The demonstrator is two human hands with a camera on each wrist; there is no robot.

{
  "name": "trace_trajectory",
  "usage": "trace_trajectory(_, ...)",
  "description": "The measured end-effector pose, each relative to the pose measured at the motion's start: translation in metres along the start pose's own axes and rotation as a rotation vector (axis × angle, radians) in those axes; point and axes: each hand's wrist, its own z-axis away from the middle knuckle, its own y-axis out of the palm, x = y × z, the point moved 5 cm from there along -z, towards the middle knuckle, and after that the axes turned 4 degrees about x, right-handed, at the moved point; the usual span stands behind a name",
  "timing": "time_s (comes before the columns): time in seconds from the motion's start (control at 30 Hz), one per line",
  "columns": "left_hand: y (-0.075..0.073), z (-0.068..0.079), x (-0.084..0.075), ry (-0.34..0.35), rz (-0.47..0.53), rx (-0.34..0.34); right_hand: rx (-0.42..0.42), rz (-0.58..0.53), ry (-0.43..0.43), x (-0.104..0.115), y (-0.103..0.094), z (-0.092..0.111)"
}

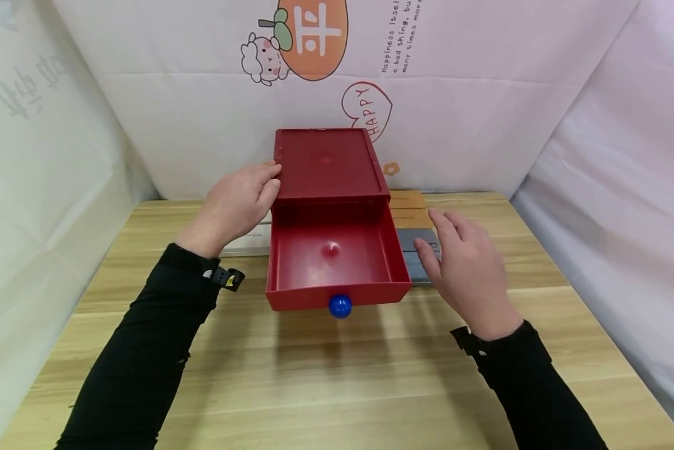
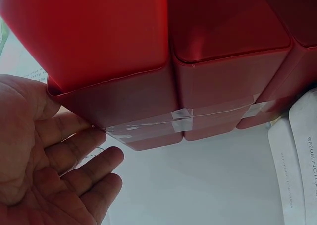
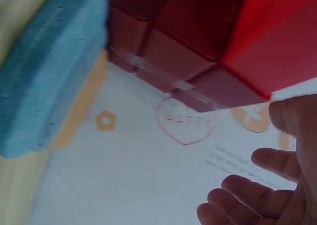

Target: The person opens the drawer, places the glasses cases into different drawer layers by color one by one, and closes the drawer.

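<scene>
A dark red drawer cabinet (image 1: 331, 164) stands at the back of the table, its top drawer (image 1: 308, 262) pulled out toward me. That drawer has nothing in it, and a blue ball knob (image 1: 340, 306) sits on its front. My left hand (image 1: 235, 197) rests against the cabinet's left side, fingertips at the upper edge; in the left wrist view its fingers (image 2: 99, 168) are loosely bent and wrap nothing. To the right of the drawer my right hand (image 1: 468, 269) hovers with spread, relaxed fingers, apart from it in the head view. Lower drawers (image 2: 228, 86) are stacked underneath, joined by clear tape.
White packages (image 1: 249, 240) lie left of the cabinet. On its right are blue-grey packages (image 1: 418, 250) and orange ones (image 1: 408, 209). A printed white cloth (image 1: 455, 125) hangs behind the wooden table (image 1: 314, 387), with more white cloth at both sides.
</scene>
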Motion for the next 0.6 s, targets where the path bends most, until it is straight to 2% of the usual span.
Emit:
trace_trajectory(0.27, -0.001, 0.001, 0.000, 0.004, -0.012, -0.003, 0.232, 0.030, 0.029, -0.019, 0.041, 0.011)
trace_trajectory(0.6, -0.001, 0.002, 0.000, 0.008, 0.003, 0.008, 0.578, 0.052, 0.129, -0.035, 0.084, 0.032)
